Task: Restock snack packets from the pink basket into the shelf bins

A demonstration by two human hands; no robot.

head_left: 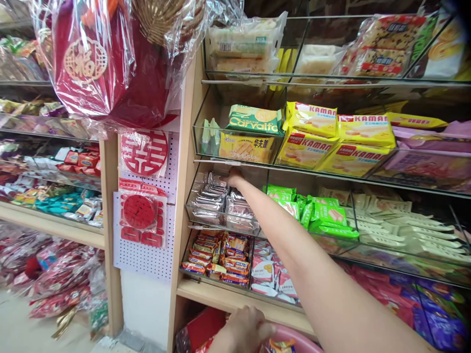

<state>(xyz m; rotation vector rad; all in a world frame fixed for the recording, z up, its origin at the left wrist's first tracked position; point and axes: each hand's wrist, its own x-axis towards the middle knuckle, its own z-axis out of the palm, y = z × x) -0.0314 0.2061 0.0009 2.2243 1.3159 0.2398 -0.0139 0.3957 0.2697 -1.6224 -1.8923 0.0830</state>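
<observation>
My right hand reaches into a clear shelf bin of small silvery snack packets, at the back above the packets. Its fingers are mostly hidden, so whether they grip a packet cannot be seen. Low in the view, my left hand is curled at the edge of a pink plastic basin, fingers bent over its rim. An orange-and-yellow snack packet lies inside the basin.
Green packets and pale wrapped sticks fill neighbouring bins. Orange-wrapped snacks sit one tier below. Yellow Kaman packs stand above, behind a clear front panel. A wooden upright borders the left; a wrapped red bag hangs there.
</observation>
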